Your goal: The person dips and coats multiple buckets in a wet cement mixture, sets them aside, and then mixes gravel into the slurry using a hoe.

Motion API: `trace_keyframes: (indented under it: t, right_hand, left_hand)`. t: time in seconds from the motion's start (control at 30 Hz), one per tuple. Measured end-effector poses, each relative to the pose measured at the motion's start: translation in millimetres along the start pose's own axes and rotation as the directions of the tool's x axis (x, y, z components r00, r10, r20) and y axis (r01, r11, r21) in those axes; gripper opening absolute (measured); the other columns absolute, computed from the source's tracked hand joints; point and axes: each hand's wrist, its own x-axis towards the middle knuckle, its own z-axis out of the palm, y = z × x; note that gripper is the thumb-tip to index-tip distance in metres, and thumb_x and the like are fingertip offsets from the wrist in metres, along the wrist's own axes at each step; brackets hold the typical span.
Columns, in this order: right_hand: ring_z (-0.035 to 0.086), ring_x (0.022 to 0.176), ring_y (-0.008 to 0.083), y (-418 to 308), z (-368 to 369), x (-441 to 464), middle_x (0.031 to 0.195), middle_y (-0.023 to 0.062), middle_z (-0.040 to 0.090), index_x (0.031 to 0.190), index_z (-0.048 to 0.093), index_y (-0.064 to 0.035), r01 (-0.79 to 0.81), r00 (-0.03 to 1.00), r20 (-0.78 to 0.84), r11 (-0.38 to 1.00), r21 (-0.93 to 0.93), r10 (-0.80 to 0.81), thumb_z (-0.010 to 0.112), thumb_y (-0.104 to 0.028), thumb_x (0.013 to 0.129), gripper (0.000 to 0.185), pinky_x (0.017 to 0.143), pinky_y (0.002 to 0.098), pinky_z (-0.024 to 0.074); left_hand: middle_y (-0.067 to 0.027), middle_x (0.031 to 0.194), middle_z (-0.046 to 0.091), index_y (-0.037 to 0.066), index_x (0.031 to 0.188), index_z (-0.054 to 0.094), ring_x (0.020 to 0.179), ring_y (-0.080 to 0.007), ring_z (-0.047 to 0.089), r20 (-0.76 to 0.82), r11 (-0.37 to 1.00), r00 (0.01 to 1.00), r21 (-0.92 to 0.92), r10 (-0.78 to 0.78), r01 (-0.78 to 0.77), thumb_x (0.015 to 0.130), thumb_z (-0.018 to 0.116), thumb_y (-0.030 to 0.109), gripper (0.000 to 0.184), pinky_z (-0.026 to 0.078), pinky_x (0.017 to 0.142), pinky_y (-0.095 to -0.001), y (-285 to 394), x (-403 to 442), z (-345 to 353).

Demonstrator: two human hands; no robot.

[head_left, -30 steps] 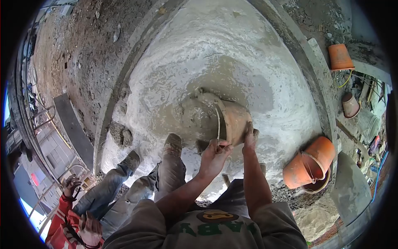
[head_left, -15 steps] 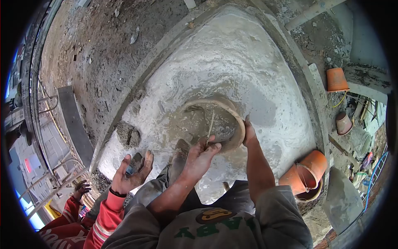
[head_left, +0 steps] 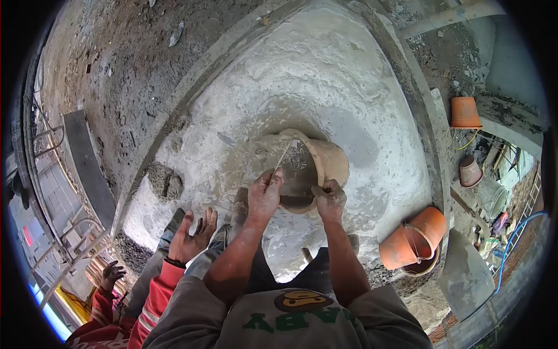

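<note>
A mud-coated bucket lies tilted on its side in the pale wet slurry, its mouth facing left. My left hand is closed around the bucket's thin handle, in front of the mouth. With fingers curled, my right hand grips the near edge of the rim. Watery grey liquid lies inside and just left of the mouth. Both hands look smeared with slurry.
At left, a co-worker in red sleeves holds out an open hand; another hand is behind. Orange buckets lie at the right edge, another orange bucket farther back. A raised border surrounds the slurry beside a mortar lump.
The bucket has tipped over further, its mouth now turned left. My right hand has moved from its outer side to the near rim and closed there. The co-worker's hand has shifted slightly.
</note>
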Motion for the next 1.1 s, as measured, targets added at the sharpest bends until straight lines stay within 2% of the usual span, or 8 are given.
trace_keyframes:
  t: [0.17,0.27,0.53,0.57,0.7,0.8,0.93,1.1]
  right_hand:
    - [0.047,0.050,0.0092,-30,-43,-12,0.052,0.0041,0.049,0.065,0.044,-0.0035,0.107,0.990,-0.054,0.953,-0.283,-0.128,0.069,-0.003,0.067,0.025,0.048,0.0259,0.0393]
    - [0.052,0.047,0.0247,-56,-65,-21,0.052,0.0082,0.051,0.065,0.048,-0.0065,0.109,0.983,-0.102,0.931,-0.348,-0.154,0.066,-0.007,0.069,0.019,0.047,0.0341,0.0418]
    - [0.050,0.045,0.0233,-73,-100,-25,0.051,0.0078,0.050,0.064,0.045,-0.0069,0.146,0.971,-0.113,0.899,-0.414,-0.209,0.065,-0.008,0.069,0.021,0.047,0.0346,0.0418]
    - [0.048,0.046,0.0107,-58,-111,-21,0.051,0.0034,0.048,0.064,0.045,-0.0052,0.162,0.971,-0.104,0.916,-0.366,-0.214,0.068,-0.005,0.069,0.024,0.045,0.0279,0.0392]
    - [0.046,0.046,0.0106,-84,-129,7,0.051,0.0036,0.047,0.063,0.044,-0.0052,0.245,0.954,-0.056,0.871,-0.426,-0.295,0.067,-0.004,0.069,0.024,0.046,0.0271,0.0391]
    - [0.050,0.047,0.0247,-95,-122,20,0.054,0.0078,0.048,0.064,0.044,-0.0073,0.290,0.941,0.002,0.804,-0.519,-0.338,0.063,-0.004,0.067,0.019,0.047,0.0345,0.0423]
    - [0.049,0.046,0.0216,-46,-119,35,0.055,0.0090,0.049,0.064,0.046,-0.0060,0.409,0.887,0.063,0.716,-0.567,-0.457,0.063,-0.004,0.067,0.018,0.048,0.0324,0.0427]
    - [0.051,0.052,0.0265,53,-84,40,0.060,0.0106,0.050,0.065,0.046,-0.0068,0.432,0.900,0.168,0.780,-0.453,-0.402,0.061,-0.004,0.066,0.015,0.052,0.0357,0.0433]
  left_hand:
    - [-0.0080,0.076,0.058,0.006,0.092,0.060,0.068,-0.0199,0.050,-0.232,0.987,0.961,-0.016,0.153,-0.161,0.093,0.045,0.034,0.031,0.041,0.068,-0.0300,-71,39,48]
    - [-0.0069,0.079,0.059,0.006,0.093,0.060,0.072,-0.0169,0.050,-0.190,0.986,0.982,-0.159,0.026,-0.056,0.094,0.044,0.034,0.032,0.041,0.072,-0.0278,-101,52,85]
    - [-0.0012,0.081,0.056,0.003,0.090,0.057,0.078,-0.0085,0.046,-0.113,0.891,0.993,-0.454,-0.038,-0.017,0.095,0.044,0.032,0.032,0.040,0.074,-0.0224,-84,39,112]
    - [-0.0010,0.080,0.055,0.003,0.089,0.056,0.078,-0.0079,0.046,-0.123,0.881,0.991,-0.473,-0.047,-0.017,0.095,0.044,0.032,0.031,0.039,0.074,-0.0215,-83,40,113]
    - [0.0030,0.063,0.043,0.009,0.084,0.053,0.056,-0.0056,0.037,-0.094,0.812,0.994,-0.583,-0.053,-0.012,0.093,0.042,0.042,0.036,0.033,0.051,-0.0212,-93,60,139]
    - [0.0041,0.056,0.038,0.012,0.081,0.052,0.046,-0.0064,0.037,0.078,0.773,0.988,-0.617,-0.130,0.150,0.092,0.039,0.050,0.041,0.034,0.043,-0.0231,-82,57,155]
    - [0.0028,0.055,0.039,0.011,0.079,0.052,0.047,-0.0077,0.040,0.252,0.783,0.947,-0.542,-0.197,0.307,0.091,0.035,0.054,0.047,0.042,0.046,-0.0246,-82,22,157]
    - [0.0025,0.055,0.039,0.009,0.079,0.059,0.047,-0.0084,0.041,0.136,0.836,0.947,-0.445,-0.291,0.321,0.093,0.039,0.046,0.044,0.039,0.045,-0.0251,-122,6,139]
